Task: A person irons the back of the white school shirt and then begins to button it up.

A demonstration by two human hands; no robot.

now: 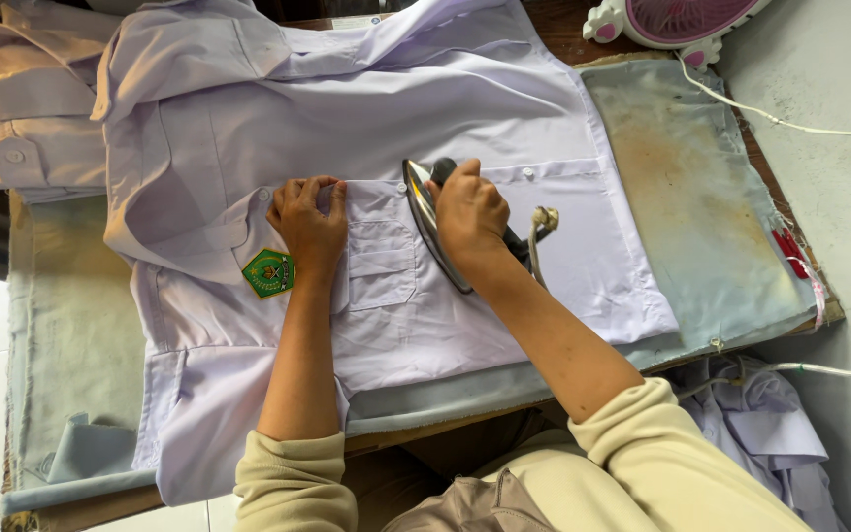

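Lilac cotton short-sleeved shirt [504,256] lies spread flat across the middle of the frame on a padded surface [701,197] covered in pale, scorch-stained cloth. Of the two hands, the right hand [469,212] is curled tight around the dark handle of a metal flat iron [432,232], which rests on the shirt just right of its chest pocket [382,264]; the forearm runs down toward the lower right. The left hand [309,222] is open, fingers bent, pressing the fabric flat near the button placket, holding nothing. A green shield-shaped badge [268,273] sits just left of that wrist. The shirt looks smooth at right, creased toward the upper left.
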